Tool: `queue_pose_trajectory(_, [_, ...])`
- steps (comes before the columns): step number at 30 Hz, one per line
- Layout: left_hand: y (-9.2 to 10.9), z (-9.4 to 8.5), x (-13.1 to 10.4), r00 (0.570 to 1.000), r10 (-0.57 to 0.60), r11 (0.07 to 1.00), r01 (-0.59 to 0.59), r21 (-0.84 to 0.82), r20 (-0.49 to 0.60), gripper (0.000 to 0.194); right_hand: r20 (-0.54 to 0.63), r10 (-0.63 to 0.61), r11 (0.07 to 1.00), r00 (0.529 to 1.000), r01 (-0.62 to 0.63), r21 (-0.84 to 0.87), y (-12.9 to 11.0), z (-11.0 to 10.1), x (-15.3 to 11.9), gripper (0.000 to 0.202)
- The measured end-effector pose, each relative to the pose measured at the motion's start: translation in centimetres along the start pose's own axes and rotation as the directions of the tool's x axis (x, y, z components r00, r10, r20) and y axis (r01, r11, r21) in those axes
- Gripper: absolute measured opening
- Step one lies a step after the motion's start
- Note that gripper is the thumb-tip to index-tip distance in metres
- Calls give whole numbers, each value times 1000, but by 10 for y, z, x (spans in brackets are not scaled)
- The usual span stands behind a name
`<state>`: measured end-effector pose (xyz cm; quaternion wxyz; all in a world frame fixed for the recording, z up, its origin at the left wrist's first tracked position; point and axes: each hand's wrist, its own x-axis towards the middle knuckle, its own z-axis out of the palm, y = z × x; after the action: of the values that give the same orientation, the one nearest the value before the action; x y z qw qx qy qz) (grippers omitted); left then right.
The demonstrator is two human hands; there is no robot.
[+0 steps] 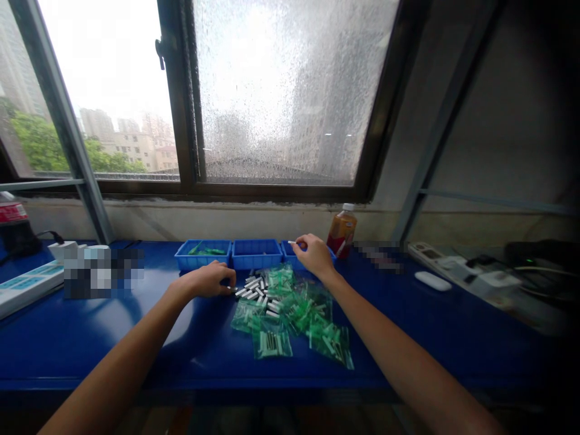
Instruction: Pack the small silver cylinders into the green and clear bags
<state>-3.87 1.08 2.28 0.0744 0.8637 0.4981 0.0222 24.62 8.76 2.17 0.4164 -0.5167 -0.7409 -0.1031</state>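
Note:
My right hand point(312, 254) is raised over the right blue bin point(294, 261), its fingers pinched on a small white stick point(292, 242). At the left edge of a pile of white and dark sticks point(257, 290) is my left hand point(212, 279), fingertips together at the end of a small piece that is too small to name. Clear and green plastic bags point(272, 343) with sticks inside lie in front of and right of the pile. The left blue bin point(199, 261) holds green bags; the middle blue bin point(256, 261) stands beside it.
A bottle point(342, 231) of reddish drink stands behind the right bin. Power strips lie at the left point(31, 287) and right point(466, 272), near a white oval object point(432, 281). A dark drink bottle point(16, 226) stands at the far left of the blue table point(203, 362).

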Motion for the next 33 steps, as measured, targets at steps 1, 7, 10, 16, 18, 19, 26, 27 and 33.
queue_pose_trajectory(1, [0,1,1,1000,17,1000,-17,-1,-12,16,6,-1,1000,1000,1,-9,1,0,0,20])
queue_pose_trajectory(7, [7,1,5,975,-17,999,7,-43,-223,15,91,62,995,994,-54,-86,11,2,1,19])
queue_pose_trajectory(10, [13,-1,10,913,-21,995,-21,-99,-407,17,116,68,991,991,-54,-124,7,-1,0,22])
queue_pose_trajectory(16, [28,-1,16,859,-59,958,-94,-270,-508,17,191,-279,958,941,261,115,-47,-11,-19,25])
queue_pose_trajectory(18, [31,0,17,859,-50,948,-119,-295,-509,16,242,-392,919,887,366,146,-67,-12,-29,23])
queue_pose_trajectory(19, [32,1,17,861,-43,945,-130,-301,-506,15,263,-422,907,868,396,147,-75,-11,-33,20])
queue_pose_trajectory(26, [35,11,23,858,-62,844,-228,-486,-511,16,262,-391,920,882,364,148,-84,-8,-42,12])
queue_pose_trajectory(27, [36,13,24,852,-65,824,-247,-510,-519,17,256,-378,924,889,346,163,-83,-8,-41,11])
queue_pose_trajectory(33, [40,15,25,831,-94,818,-249,-518,-548,16,242,-358,917,902,290,275,-80,-4,-40,10])
